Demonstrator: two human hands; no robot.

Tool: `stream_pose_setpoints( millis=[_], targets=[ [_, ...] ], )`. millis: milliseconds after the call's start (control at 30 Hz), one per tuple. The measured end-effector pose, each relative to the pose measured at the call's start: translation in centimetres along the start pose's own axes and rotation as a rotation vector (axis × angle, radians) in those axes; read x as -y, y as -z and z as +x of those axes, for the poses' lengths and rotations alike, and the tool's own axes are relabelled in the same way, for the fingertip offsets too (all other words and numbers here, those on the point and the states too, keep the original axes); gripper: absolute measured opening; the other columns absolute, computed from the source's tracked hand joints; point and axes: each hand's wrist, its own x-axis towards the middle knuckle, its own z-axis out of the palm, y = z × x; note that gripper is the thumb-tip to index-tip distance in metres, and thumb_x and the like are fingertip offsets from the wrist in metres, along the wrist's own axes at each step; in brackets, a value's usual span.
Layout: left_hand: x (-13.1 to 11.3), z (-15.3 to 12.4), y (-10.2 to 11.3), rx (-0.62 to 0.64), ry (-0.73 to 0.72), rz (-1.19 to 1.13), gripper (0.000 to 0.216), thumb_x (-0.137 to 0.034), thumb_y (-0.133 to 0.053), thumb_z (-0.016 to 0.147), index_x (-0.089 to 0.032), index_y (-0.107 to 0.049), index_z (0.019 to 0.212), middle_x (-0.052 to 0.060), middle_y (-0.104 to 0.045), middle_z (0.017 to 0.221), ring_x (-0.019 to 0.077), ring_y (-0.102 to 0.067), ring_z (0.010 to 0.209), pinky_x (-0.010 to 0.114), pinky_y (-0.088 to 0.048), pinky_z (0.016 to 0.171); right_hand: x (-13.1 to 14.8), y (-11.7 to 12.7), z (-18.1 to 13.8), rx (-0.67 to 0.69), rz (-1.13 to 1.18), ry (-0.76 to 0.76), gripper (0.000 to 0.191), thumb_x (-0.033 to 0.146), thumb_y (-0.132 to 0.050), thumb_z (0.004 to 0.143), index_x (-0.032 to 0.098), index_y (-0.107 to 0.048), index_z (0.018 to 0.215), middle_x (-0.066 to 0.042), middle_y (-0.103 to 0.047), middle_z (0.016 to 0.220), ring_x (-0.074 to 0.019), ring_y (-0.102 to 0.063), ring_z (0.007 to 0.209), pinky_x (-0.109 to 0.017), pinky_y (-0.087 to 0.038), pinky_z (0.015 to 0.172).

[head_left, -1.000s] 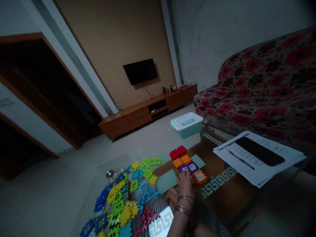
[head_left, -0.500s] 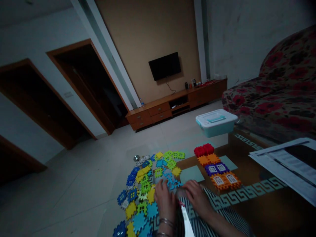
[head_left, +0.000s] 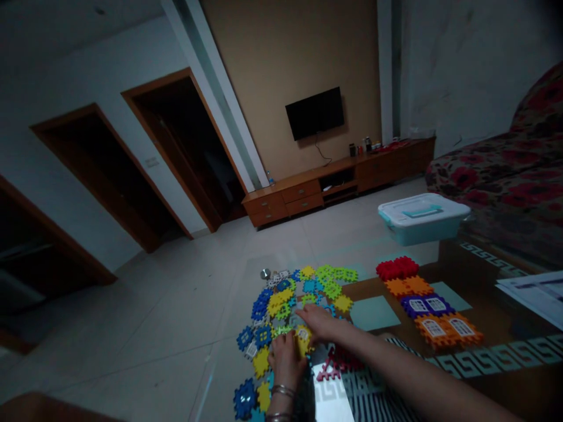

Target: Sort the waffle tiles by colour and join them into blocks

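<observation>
My left hand point(head_left: 285, 358), with metal bangles at the wrist, rests palm down at the near part of a pile of notched plastic building tiles; its fingers are bent but apart. Right beside its fingers lies a yellow tile with a white window point(head_left: 302, 339). My right hand point(head_left: 317, 322) reaches across into the pile, forefinger stretched out, above the pieces; its other fingers are partly hidden. Around both hands lie yellow tiles point(head_left: 261, 362), blue tiles point(head_left: 244, 398) and lime green tiles point(head_left: 332, 288). Pink tiles point(head_left: 336, 366) lie under my right forearm.
On the glass table, joined tiles form a row: red point(head_left: 397, 268), orange point(head_left: 409, 286), purple point(head_left: 426, 305) and orange with windows point(head_left: 448, 330). Behind stands a lidded teal box point(head_left: 422, 220). Papers point(head_left: 536, 296) lie at the right. A small metal object point(head_left: 265, 274) sits beyond the pile.
The view has swung left. My right hand has moved from near my lap forward and left, over the pile. The pink tiles show more fully now. My left hand stays beside the pile.
</observation>
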Motion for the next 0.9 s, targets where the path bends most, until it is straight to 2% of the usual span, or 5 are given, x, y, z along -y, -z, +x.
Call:
stream_pose_setpoints(
  millis=[133, 300, 500, 733, 900],
  targets=[
    [-0.8, -0.7, 0.7, 0.041, -0.058, 0.014, 0.059, -0.013, -0.061, 0.071, -0.027, -0.054, 0.128, 0.006, -0.056, 0.132, 0.0277, -0.043, 0.127, 0.041, -0.033, 0.097, 0.1, -0.9, -0.8, -0.005, -0.124, -0.034, 0.079, 0.006, -0.087, 0.047, 0.021, -0.060, 0.120, -0.014, -0.064, 0.119, -0.0344, -0.057, 0.111, -0.047, -0.046, 0.092],
    [-2.3, -0.8, 1.2, 0.012, -0.048, 0.020, 0.048, -0.020, -0.063, 0.074, -0.021, -0.057, 0.122, 0.010, -0.061, 0.122, 0.0300, -0.049, 0.120, 0.040, -0.035, 0.095, 0.6, -1.0, -1.4, -0.020, -0.200, -0.025, 0.062, 0.008, -0.082, 0.059, 0.020, -0.062, 0.116, -0.012, -0.066, 0.114, -0.0306, -0.059, 0.106, -0.043, -0.046, 0.090],
    [-1.1, -2.0, 2.2, -0.064, -0.086, -0.066, 0.055, -0.011, -0.050, 0.077, -0.018, -0.049, 0.131, 0.011, -0.056, 0.132, 0.0232, -0.047, 0.127, 0.034, -0.033, 0.101, 0.4, -0.7, -1.6, -0.066, -0.226, -0.084, 0.070, 0.007, -0.078, 0.060, 0.012, -0.057, 0.126, -0.020, -0.063, 0.116, -0.0339, -0.059, 0.105, -0.043, -0.046, 0.088],
    [-1.9, -7.7, -2.2, 0.081, -0.319, -0.158, 0.059, -0.014, -0.055, 0.071, -0.026, -0.054, 0.129, 0.006, -0.054, 0.140, 0.0239, -0.043, 0.132, 0.035, -0.028, 0.110, 1.0, 1.2, -1.2, -0.297, -0.207, -0.099, 0.049, -0.002, -0.051, 0.076, 0.015, -0.058, 0.122, -0.018, -0.064, 0.108, -0.0313, -0.057, 0.103, -0.043, -0.040, 0.092],
    [0.7, -6.5, -1.1, -0.200, -0.137, -0.037, 0.040, -0.025, -0.048, 0.086, -0.021, -0.057, 0.125, 0.013, -0.048, 0.143, 0.0284, -0.038, 0.134, 0.043, -0.030, 0.108, 0.6, 3.8, -3.9, -0.280, -0.154, -0.127, 0.054, 0.000, -0.050, 0.077, 0.014, -0.053, 0.130, -0.017, -0.062, 0.114, -0.0291, -0.055, 0.106, -0.042, -0.042, 0.092]
  ],
)
